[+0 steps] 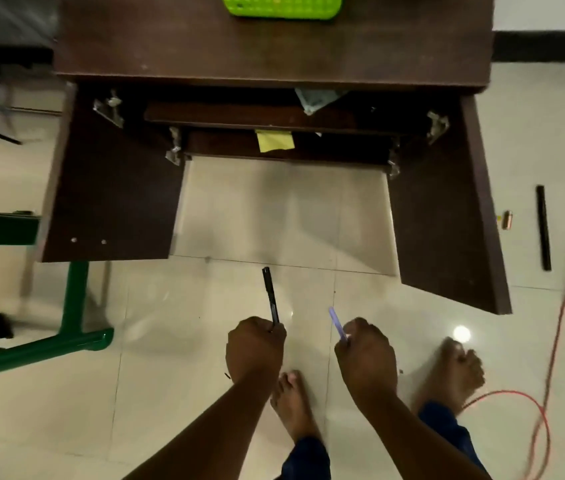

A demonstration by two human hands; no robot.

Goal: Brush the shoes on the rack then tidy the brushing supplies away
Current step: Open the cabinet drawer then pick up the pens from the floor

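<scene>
Dark wood cabinet (274,46) stands open; left hand (255,348) grips a black brush (270,296), right hand (366,355) pinches a purple one (338,322), probably toothbrushes. Shelve both deep inside.

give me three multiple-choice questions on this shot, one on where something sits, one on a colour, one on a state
1. Where is the green basket?
A. on top of the cabinet
B. on the floor
C. inside the cabinet

2. What colour is the thin handle in the right hand?
A. red
B. light purple
C. green

3. How do the cabinet doors stand?
A. both shut
B. one open
C. both open

Answers:
1 A, it rests on the dark top at the picture's upper edge.
2 B, the purple handle sticks out of the fist; the left hand grips a black one.
3 C, the left door and right door swing outward, shelves showing.
</scene>
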